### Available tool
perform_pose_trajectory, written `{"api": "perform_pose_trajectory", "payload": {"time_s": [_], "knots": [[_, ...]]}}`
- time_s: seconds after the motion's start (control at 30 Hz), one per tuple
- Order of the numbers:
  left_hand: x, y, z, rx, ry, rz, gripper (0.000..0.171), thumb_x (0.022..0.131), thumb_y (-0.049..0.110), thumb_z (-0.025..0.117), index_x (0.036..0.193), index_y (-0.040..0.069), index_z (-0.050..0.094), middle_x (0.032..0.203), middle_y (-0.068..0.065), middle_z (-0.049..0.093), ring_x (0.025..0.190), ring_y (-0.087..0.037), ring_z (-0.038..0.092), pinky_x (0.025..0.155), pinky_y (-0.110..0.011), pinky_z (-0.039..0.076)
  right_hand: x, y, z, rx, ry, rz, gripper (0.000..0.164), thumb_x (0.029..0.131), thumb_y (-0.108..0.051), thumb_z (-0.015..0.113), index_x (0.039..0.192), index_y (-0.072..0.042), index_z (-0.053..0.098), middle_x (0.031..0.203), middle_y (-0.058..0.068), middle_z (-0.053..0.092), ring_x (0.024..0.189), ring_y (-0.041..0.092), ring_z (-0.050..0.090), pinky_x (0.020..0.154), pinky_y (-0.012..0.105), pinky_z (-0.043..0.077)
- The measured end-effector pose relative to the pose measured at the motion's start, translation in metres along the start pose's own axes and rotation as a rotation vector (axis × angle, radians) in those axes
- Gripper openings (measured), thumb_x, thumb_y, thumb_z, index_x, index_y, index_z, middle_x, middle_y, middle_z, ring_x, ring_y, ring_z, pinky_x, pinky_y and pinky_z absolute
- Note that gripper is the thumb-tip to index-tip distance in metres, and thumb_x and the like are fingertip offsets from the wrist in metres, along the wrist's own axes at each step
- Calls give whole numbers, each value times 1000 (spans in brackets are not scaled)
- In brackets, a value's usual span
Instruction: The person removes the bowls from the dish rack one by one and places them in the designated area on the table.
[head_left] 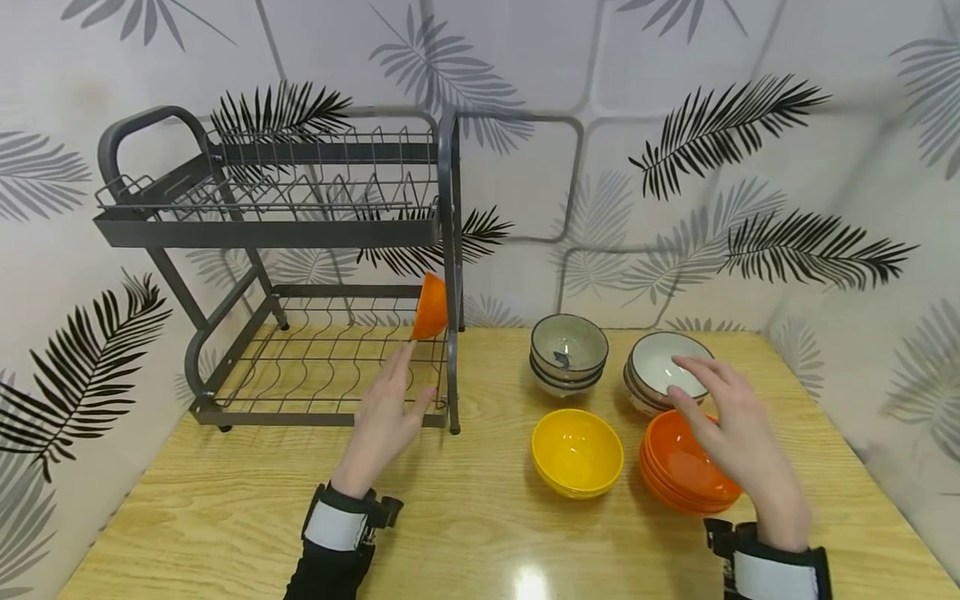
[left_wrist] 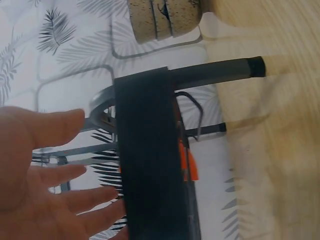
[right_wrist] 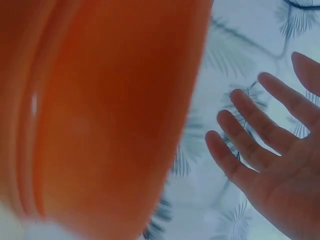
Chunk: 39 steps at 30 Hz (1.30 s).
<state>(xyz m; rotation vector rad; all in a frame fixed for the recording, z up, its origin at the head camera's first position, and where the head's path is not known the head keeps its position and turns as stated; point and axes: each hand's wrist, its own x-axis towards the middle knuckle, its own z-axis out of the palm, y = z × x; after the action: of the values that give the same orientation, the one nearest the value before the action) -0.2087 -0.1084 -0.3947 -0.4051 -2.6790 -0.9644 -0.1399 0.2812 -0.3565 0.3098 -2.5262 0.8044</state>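
Note:
An orange bowl (head_left: 431, 308) stands on its side at the right end of the rack's lower tier. In the head view my left hand (head_left: 386, 417) is just in front of it, fingertips near its lower edge; whether they touch I cannot tell. The left wrist view shows that hand (left_wrist: 55, 175) with extended fingers and nothing held, the bowl mostly hidden behind the rack's dark bar (left_wrist: 150, 165). My right hand (head_left: 738, 433) hovers over the stack of orange bowls (head_left: 690, 467). Its fingers (right_wrist: 250, 140) are spread and hold nothing in the right wrist view.
The two-tier dark dish rack (head_left: 285, 419) stands at the left against the patterned wall. Yellow bowls (head_left: 577, 454) are stacked mid-table. Behind them sit speckled grey bowls (head_left: 568, 350) and, to their right, a stack of white-lined bowls (head_left: 660, 362). The wooden table (head_left: 480, 533) reaches the wall.

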Motion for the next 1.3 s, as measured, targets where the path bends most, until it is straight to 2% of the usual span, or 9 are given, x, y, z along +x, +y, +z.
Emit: {"api": "perform_pose_trajectory", "payload": {"time_s": [0.13,0.23,0.33,0.47,0.73,0.87,1.1,1.2,1.3], "knots": [[3,-9,4,-66,26,-39,70,101,22,61,158,2,25,164,-27,22,148,-48,31,117,-67,30,5,-14,15,40,57,-72,39,98,-12,64,134,0,59,133,24,58,124,45,51,98,64,43],[4,-13,6,-96,32,-66,71,102,22,59,159,3,22,166,-25,21,150,-46,28,118,-66,29,7,-21,25,67,70,-91,38,97,-8,64,134,0,59,131,22,61,123,41,56,91,58,52],[5,-14,6,-110,47,-78,70,102,22,59,159,4,22,166,-25,22,150,-45,28,118,-66,30,10,-28,35,111,35,-73,38,99,-8,62,136,-1,59,133,22,61,124,40,56,92,57,54],[5,-16,5,-109,51,-81,69,102,21,58,159,4,23,165,-24,23,150,-45,29,116,-67,32,13,-37,49,157,-32,-40,38,100,-10,61,137,-1,57,136,23,59,125,41,56,101,61,50],[12,-16,3,-174,56,-89,69,102,17,58,159,4,23,163,-23,30,148,-45,33,118,-63,31,15,-44,68,179,-130,-22,40,103,-18,59,140,-4,57,140,20,58,131,40,54,109,61,45],[25,-15,-1,-232,1,-108,70,103,19,56,160,2,19,164,-26,24,150,-47,28,120,-65,28,14,-43,71,185,-128,-23,39,102,-16,59,139,-4,58,141,20,57,132,40,54,109,61,45],[60,-9,-11,-294,-74,-164,73,103,19,53,159,-3,12,163,-31,20,150,-49,24,121,-65,26,14,-43,71,202,-136,-25,40,102,-18,59,140,-6,57,143,19,57,133,40,53,110,61,44],[76,-5,-12,-289,-110,-188,73,104,20,52,159,-5,10,162,-34,20,149,-50,26,120,-64,28,14,-43,71,202,-138,-31,40,102,-18,59,140,-6,57,142,19,57,132,39,54,109,60,45],[90,-2,-8,-278,-134,-196,72,104,19,52,157,-8,12,158,-36,27,145,-51,33,118,-62,33,13,-42,71,206,-133,-42,39,102,-17,60,139,-5,58,141,18,58,131,38,55,109,59,46]]}}
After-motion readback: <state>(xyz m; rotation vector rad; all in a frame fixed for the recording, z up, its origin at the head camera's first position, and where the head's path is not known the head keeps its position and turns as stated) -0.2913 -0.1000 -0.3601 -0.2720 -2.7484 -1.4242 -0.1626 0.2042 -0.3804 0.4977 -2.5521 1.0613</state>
